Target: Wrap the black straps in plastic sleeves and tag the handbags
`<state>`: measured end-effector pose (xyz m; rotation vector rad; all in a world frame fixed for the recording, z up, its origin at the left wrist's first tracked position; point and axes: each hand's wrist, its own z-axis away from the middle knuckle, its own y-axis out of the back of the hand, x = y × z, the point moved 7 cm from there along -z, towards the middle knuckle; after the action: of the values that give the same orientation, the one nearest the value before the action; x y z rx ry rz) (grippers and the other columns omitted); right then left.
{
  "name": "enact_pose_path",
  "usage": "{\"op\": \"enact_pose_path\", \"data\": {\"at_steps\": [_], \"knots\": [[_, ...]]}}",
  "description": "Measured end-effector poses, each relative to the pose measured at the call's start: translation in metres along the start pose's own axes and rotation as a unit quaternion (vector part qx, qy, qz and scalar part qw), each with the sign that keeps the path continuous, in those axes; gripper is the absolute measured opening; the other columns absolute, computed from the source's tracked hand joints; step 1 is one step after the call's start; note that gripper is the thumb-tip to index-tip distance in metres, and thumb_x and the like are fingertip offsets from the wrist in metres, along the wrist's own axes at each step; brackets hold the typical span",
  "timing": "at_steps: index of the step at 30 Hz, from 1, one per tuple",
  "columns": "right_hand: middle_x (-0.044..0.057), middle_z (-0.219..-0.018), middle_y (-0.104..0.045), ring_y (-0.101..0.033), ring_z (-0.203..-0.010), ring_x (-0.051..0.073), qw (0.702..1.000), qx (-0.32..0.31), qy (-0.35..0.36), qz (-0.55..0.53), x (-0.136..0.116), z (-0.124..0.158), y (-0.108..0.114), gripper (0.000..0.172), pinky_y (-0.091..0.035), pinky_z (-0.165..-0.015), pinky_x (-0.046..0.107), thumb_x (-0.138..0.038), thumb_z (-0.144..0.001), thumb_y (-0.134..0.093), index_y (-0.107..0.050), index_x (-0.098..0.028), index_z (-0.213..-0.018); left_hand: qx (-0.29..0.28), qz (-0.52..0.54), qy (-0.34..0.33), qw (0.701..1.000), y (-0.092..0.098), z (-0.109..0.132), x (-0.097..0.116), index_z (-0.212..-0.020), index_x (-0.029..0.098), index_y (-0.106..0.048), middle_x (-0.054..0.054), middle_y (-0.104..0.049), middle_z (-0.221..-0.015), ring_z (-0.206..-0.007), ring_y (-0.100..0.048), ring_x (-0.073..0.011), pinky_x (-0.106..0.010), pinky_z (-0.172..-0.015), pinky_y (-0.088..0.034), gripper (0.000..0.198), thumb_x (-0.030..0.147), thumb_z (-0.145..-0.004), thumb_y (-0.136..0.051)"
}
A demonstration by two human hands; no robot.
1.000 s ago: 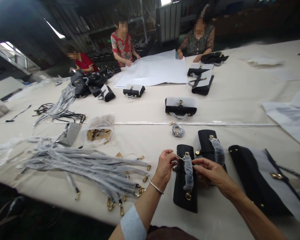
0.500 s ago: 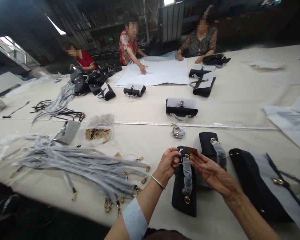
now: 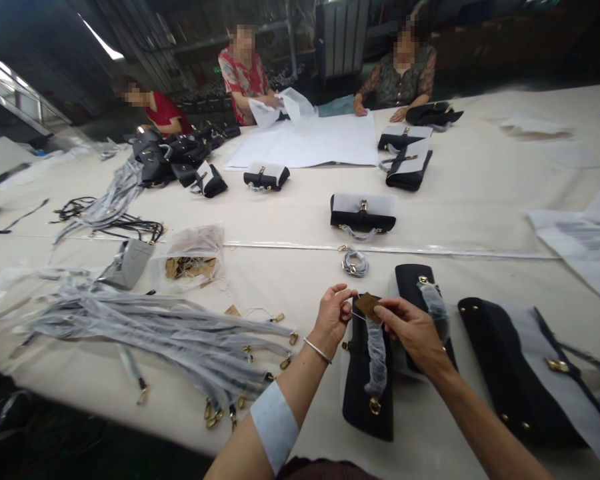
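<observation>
My right hand point(image 3: 411, 327) pinches a small brown hang tag point(image 3: 368, 307) above the top end of a black handbag point(image 3: 363, 393). The bag stands in front of me, its handle point(image 3: 377, 357) wrapped in clear plastic and fixed with gold rings. Just left of the tag, my left hand point(image 3: 334, 313) has its thumb and forefinger closed on the tag's thin white string point(image 3: 359, 315). Part of the bag's upper end is hidden behind the tag and fingers. A second black handbag point(image 3: 414, 283) stands right behind my right hand.
Plastic-wrapped straps point(image 3: 165, 333) with gold clips spread over the table at left. Behind them sits a clear bag of brown tags point(image 3: 193, 267). A coiled strap point(image 3: 355, 263) and a handbag point(image 3: 363, 219) lie ahead, a larger one point(image 3: 520, 373) at right. Three people work across the table.
My right hand has turned from stretched fingers to a pinch on the tag, whose flat face now shows. Across the table, a person has lifted a white sheet.
</observation>
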<state>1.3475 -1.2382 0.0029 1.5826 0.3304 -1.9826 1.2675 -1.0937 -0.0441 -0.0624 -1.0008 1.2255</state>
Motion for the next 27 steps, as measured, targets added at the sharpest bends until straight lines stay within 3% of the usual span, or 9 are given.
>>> {"op": "enact_pose_path", "data": {"at_steps": [5, 7, 9, 11, 13, 15, 17, 23, 27], "knots": [[0.004, -0.080, -0.071, -0.063, -0.070, 0.021, 0.967, -0.038, 0.136, 0.210, -0.030, 0.001, -0.009, 0.021, -0.047, -0.067, 0.032, -0.041, -0.084, -0.063, -0.073, -0.022, -0.082, -0.061, -0.154, -0.128, 0.978, -0.023, 0.028, 0.028, -0.104, 0.017, -0.051, -0.004, -0.072, -0.085, -0.040, -0.037, -0.0026, -0.016, -0.039, -0.025, 0.030, 0.028, -0.080, -0.064], [0.004, -0.081, -0.072, -0.064, -0.072, 0.021, 0.962, -0.042, 0.153, 0.224, -0.032, 0.001, -0.009, 0.024, -0.048, -0.070, 0.032, -0.043, -0.085, -0.061, -0.073, -0.022, -0.085, -0.101, -0.291, -0.214, 0.927, -0.036, 0.047, 0.036, -0.105, 0.019, -0.056, -0.004, -0.073, -0.089, -0.046, -0.049, -0.0058, -0.019, -0.046, -0.039, 0.020, 0.028, -0.088, -0.056], [0.003, -0.079, -0.071, -0.063, -0.071, 0.021, 0.972, -0.025, 0.122, 0.201, -0.028, -0.001, -0.003, 0.029, -0.048, -0.068, 0.032, -0.042, -0.082, -0.063, -0.072, -0.021, -0.099, -0.180, -0.456, -0.336, 0.804, -0.056, 0.074, 0.040, -0.106, 0.021, -0.061, -0.004, -0.074, -0.097, -0.066, -0.063, -0.0114, -0.024, -0.063, -0.051, 0.018, 0.023, -0.092, -0.049], [0.002, -0.076, -0.070, -0.063, -0.068, 0.020, 0.989, -0.013, 0.056, 0.135, -0.019, -0.003, 0.002, 0.041, -0.049, -0.064, 0.031, -0.042, -0.077, -0.067, -0.069, -0.020, -0.111, -0.250, -0.573, -0.445, 0.641, -0.073, 0.102, 0.036, -0.108, 0.023, -0.064, -0.004, -0.073, -0.106, -0.090, -0.068, -0.0166, -0.029, -0.081, -0.052, 0.023, 0.017, -0.093, -0.046], [0.002, -0.076, -0.070, -0.061, -0.064, 0.019, 0.999, -0.022, -0.005, 0.048, -0.011, -0.003, 0.004, 0.046, -0.050, -0.061, 0.030, -0.045, -0.073, -0.071, -0.069, -0.017, -0.109, -0.241, -0.610, -0.511, 0.555, -0.076, 0.116, 0.037, -0.112, 0.023, -0.063, -0.005, -0.072, -0.111, -0.102, -0.065, -0.0190, -0.033, -0.090, -0.050, 0.026, 0.015, -0.094, -0.046], [0.003, -0.075, -0.070, -0.058, -0.059, 0.017, 0.999, -0.031, -0.035, -0.016, -0.006, -0.002, 0.002, 0.043, -0.051, -0.058, 0.030, -0.050, -0.071, -0.074, -0.071, -0.015, -0.097, -0.142, -0.597, -0.525, 0.589, -0.067, 0.110, 0.049, -0.120, 0.022, -0.060, -0.008, -0.070, -0.114, -0.107, -0.062, -0.0207, -0.036, -0.094, -0.048, 0.029, 0.017, -0.094, -0.049], [0.003, -0.074, -0.069, -0.056, -0.057, 0.016, 0.997, -0.036, -0.042, -0.045, -0.003, -0.001, 0.001, 0.042, -0.051, -0.056, 0.029, -0.051, -0.072, -0.076, -0.071, -0.015, -0.093, -0.066, -0.566, -0.467, 0.676, -0.052, 0.089, 0.056, -0.123, 0.020, -0.059, -0.010, -0.067, -0.117, -0.108, -0.061, -0.0221, -0.037, -0.094, -0.048, 0.032, 0.022, -0.091, -0.056], [0.006, -0.092, -0.068, -0.064, -0.068, 0.019, 0.999, 0.003, -0.026, -0.021, 0.003, 0.008, 0.013, 0.056, -0.056, -0.061, 0.032, -0.051, -0.071, -0.074, -0.061, -0.016, -0.113, -0.061, -0.407, -0.183, 0.893, -0.013, 0.020, 0.033, -0.075, 0.017, -0.060, 0.000, -0.063, -0.073, -0.071, -0.059, -0.0149, -0.027, -0.068, -0.047, 0.018, 0.034, -0.082, -0.062], [-0.001, -0.072, -0.064, -0.061, -0.059, 0.018, 0.985, -0.011, 0.002, 0.174, -0.007, 0.038, 0.008, 0.062, -0.051, -0.060, 0.032, -0.056, -0.081, -0.063, -0.051, -0.019, -0.130, 0.024, -0.259, -0.201, 0.944, 0.003, 0.017, 0.044, -0.082, 0.016, -0.057, -0.002, -0.064, -0.081, -0.075, -0.060, -0.0143, -0.025, -0.066, -0.047, 0.023, 0.039, -0.083, -0.059]]}}
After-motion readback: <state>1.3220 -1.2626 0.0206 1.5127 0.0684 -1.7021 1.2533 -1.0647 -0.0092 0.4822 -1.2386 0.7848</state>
